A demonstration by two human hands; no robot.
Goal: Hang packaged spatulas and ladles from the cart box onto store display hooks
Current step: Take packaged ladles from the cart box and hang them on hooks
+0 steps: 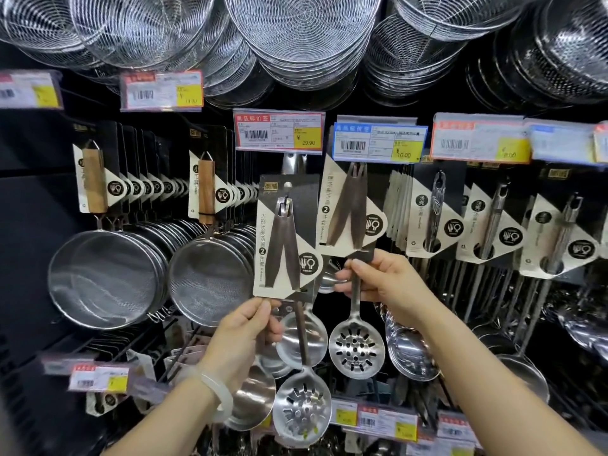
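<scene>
At the left of the frame, rows of carded sieves hang from hooks, with wire skimmers overhead along the top. Just left of centre, the left hand, a pale bangle on its wrist, pinches the lower edge of a carded ladle set; its ladle and slotted spoon dangle below the hand. The card's hole sits at a hook tip under the 29.90 price tag. Right of centre, the right hand grips the bottom of a second set, which hangs under the blue 10.00 tag, its slotted spoon below. At the right, carded ladles fill further hooks.
</scene>
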